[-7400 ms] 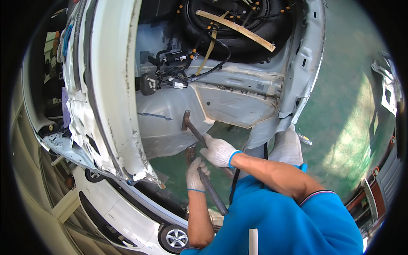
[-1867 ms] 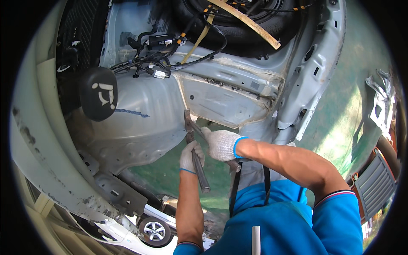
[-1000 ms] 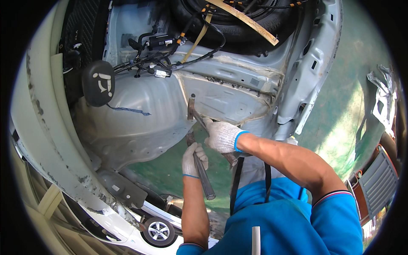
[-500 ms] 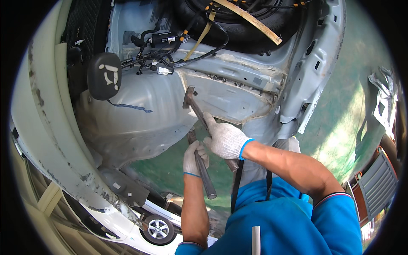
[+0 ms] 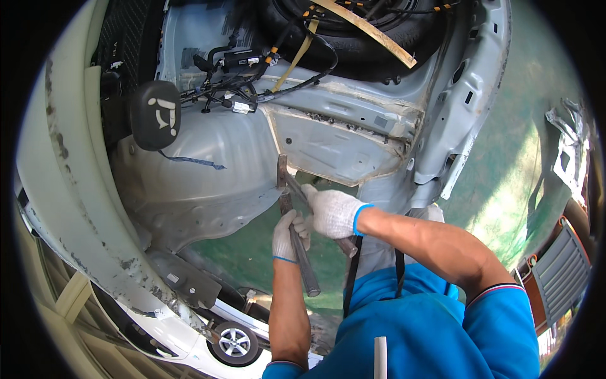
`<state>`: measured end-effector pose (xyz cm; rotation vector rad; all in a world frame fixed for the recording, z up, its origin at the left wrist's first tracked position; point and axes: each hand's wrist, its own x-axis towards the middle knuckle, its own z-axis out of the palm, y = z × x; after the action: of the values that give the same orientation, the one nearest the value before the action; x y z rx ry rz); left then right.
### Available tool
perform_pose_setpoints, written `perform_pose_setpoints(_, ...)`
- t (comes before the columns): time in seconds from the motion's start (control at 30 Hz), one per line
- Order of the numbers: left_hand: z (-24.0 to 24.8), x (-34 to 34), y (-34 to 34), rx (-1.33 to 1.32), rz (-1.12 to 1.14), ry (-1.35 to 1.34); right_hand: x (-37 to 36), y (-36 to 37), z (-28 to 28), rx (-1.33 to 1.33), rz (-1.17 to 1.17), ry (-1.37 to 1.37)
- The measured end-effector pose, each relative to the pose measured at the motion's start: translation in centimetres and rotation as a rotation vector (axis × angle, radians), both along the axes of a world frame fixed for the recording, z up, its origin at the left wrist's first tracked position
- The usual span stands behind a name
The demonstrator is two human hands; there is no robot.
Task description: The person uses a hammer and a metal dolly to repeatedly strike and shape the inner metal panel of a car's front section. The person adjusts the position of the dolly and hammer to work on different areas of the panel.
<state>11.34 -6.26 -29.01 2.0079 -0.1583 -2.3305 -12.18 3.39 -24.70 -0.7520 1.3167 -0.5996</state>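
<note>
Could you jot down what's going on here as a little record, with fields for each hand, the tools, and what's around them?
Left hand: gloved left hand grips a dark steel chisel bar
Right hand: gloved right hand grips a hammer
Contact: hammer head sits near the chisel's top end
Workpiece: pale grey stripped car body panel
Nearby: black wiring bundle, spare tyre, green floor

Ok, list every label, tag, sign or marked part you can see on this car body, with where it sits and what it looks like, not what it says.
Black round pad: upper left on the body shell, dark with white painted marks.
White tag: on the black wiring loom, small and rectangular.
Grey sticker: on the panel seam right of centre, small and square.
Pale sticker: on the dark bracket at lower left, small rectangle.
No packages or screens in view.
</note>
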Motion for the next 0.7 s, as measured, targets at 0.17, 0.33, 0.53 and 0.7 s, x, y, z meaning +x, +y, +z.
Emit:
perform_pose_setpoints(0.17,0.2,0.2,-0.2,-0.004,0.005,0.007,0.0,0.2,-0.2,0.001,-0.061,0.036)
perform_pose_setpoints(0.33,0.6,0.1,-0.2,-0.027,-0.004,-0.049,-0.3,0.0,-0.9,-0.057,-0.038,0.129)
perform_pose_setpoints(0.53,0.9,0.3,-0.6,0.030,0.029,-0.010,0.0,-1.4,-2.2,0.035,0.032,0.146)
perform_pose_setpoints(0.7,1.0,0.3,-0.7,0.002,0.001,-0.038,0.5,-1.5,-2.7,0.022,-0.068,0.163)
